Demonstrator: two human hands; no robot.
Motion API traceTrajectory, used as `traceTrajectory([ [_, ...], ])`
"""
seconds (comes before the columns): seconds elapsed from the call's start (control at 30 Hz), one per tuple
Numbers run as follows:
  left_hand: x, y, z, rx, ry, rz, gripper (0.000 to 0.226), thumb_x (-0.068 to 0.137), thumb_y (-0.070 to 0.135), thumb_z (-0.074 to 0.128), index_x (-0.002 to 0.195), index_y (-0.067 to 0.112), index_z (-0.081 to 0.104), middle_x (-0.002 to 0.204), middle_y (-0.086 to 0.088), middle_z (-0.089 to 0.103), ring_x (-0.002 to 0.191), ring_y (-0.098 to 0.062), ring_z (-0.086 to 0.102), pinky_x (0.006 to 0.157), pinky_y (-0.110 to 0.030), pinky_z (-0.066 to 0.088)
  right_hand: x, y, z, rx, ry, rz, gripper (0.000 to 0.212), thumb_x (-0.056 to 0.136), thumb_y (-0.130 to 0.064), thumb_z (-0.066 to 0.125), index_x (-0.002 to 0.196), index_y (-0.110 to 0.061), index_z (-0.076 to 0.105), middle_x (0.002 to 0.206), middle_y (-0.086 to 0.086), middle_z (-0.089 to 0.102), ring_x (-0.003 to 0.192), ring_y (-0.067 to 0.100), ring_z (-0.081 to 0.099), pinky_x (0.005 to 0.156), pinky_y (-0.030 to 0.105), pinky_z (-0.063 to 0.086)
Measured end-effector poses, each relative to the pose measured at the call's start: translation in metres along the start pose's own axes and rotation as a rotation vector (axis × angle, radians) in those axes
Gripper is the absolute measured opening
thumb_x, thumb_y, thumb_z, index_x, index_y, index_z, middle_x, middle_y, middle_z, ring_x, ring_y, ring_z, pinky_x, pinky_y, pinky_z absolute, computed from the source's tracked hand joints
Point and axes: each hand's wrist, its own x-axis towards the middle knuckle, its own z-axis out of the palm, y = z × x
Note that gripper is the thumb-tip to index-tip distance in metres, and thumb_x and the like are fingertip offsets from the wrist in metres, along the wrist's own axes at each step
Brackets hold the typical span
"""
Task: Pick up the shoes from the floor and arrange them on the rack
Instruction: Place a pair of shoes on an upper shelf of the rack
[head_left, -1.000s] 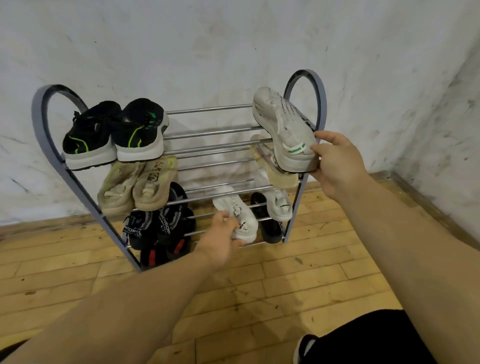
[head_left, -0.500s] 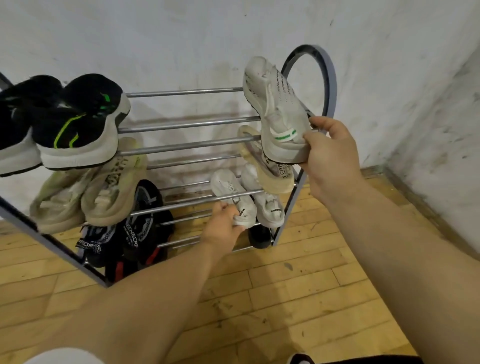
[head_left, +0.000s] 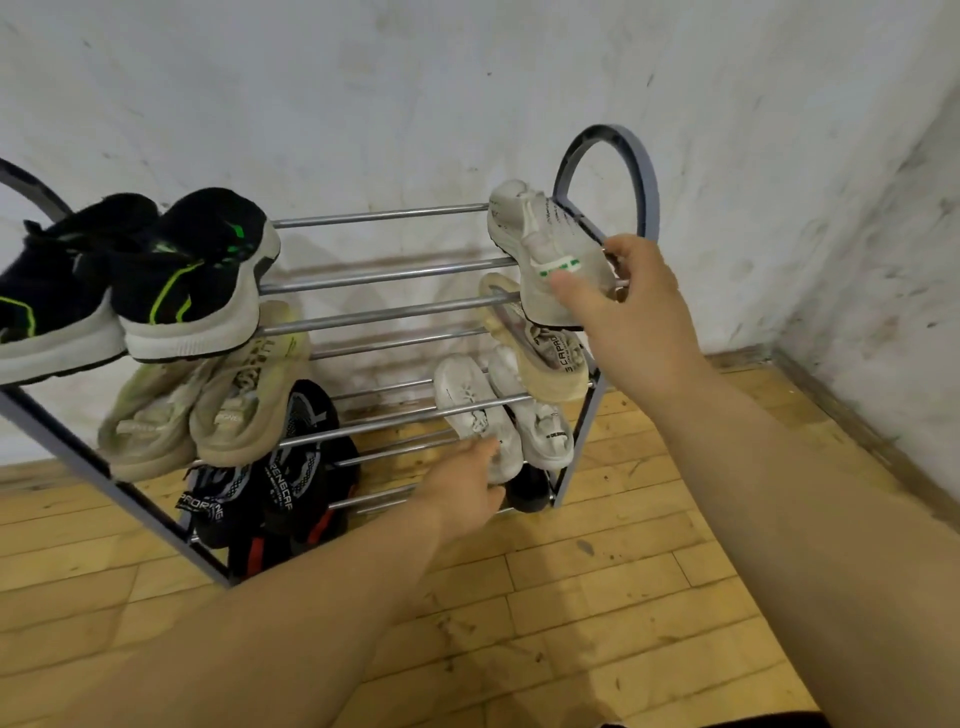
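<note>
A grey metal shoe rack (head_left: 641, 171) with chrome bars stands against the white wall. On its top tier at the right lies a white sneaker with a green tag (head_left: 540, 249); my right hand (head_left: 631, 312) holds its heel, thumb over the tag. Lower down, my left hand (head_left: 467, 491) grips the heel of a small white shoe (head_left: 470, 405) on the third tier, beside its partner (head_left: 540, 431). A black pair with green stripes (head_left: 171, 275) sits at the top left.
A beige pair (head_left: 218, 400) and a single beige shoe (head_left: 540, 353) fill the second tier. Black sandals (head_left: 275, 478) and a black shoe (head_left: 527, 486) rest at the bottom. Wooden floor (head_left: 597, 597) spreads in front; the walls meet in a corner at right.
The view has shifted right and pulled back slightly. My right hand has settled the white sneaker lower onto the top bars. My left hand stays on the small white shoe.
</note>
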Motion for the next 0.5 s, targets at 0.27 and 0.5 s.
traceTrajectory([
  [0.27, -0.065, 0.058, -0.086, 0.149, 0.344, 0.373, 0.038, 0.098, 0.024, 0.056, 0.135, 0.017, 0.057, 0.129, -0.005, 0.057, 0.118, -0.025, 0.054, 0.093, -0.043, 0.05, -0.002, -0.004, 0.004, -0.234, -0.015, -0.146, 0.08, 0.084, -0.045, 0.076, 0.153, -0.026, 0.043, 0.148, 0.002, 0.05, 0.135, 0.024, 0.048, 0.113, 0.041, 0.041],
  [0.5, -0.083, 0.055, -0.157, 0.492, 0.687, 0.193, 0.073, 0.088, 0.049, 0.059, 0.154, 0.029, 0.034, 0.152, -0.007, 0.041, 0.141, -0.034, 0.036, 0.118, -0.058, 0.026, -0.001, -0.002, 0.006, -0.183, 0.034, -0.186, 0.053, 0.091, -0.024, 0.071, 0.142, -0.024, 0.056, 0.132, 0.002, 0.061, 0.115, 0.017, 0.059, 0.088, 0.022, 0.038],
])
